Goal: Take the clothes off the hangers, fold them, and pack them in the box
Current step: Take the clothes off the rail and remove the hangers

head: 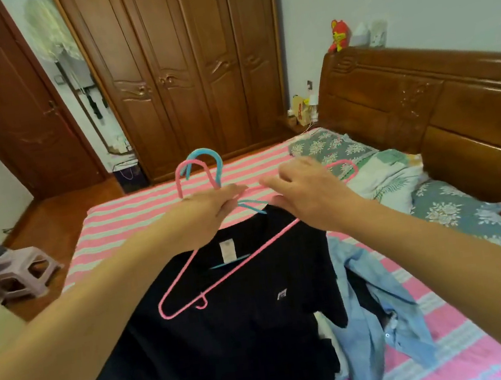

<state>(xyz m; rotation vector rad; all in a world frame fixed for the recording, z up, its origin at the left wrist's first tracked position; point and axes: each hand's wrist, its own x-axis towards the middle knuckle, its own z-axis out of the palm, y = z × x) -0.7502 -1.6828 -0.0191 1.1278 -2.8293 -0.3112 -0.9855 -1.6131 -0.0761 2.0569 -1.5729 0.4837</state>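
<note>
A bedroom: a bed (157,215) with a pink-and-white striped sheet fills the centre of the view, with wooden furniture behind it.

Nearest the camera, a black shirt (230,336) hangs over the bed's near edge, its white neck label facing up. A blue shirt (383,309) lies crumpled on the sheet, touching the black shirt's right side.

A pink hanger (222,276) lies tilted across the black shirt's collar, outside the fabric. A blue hanger (203,157) sits inside the collar; only its hook and short sections of wire show. A second pink hook stands beside the blue hook.

The left hand (210,211) grips the hanger necks just below the hooks, fingers curled round the wires. The right hand (307,195) is above the collar, fingers extended toward the left hand. Whether it pinches a wire cannot be determined.

Beyond the hands, a floral pillow (326,148) and a rumpled quilt (391,180) lie at the headboard (422,103) on the right. A stool (21,274) stands on the floor at left. A wardrobe (182,71) and a door (17,118) occupy the far wall. A red toy (339,34) sits on top of the headboard.
</note>
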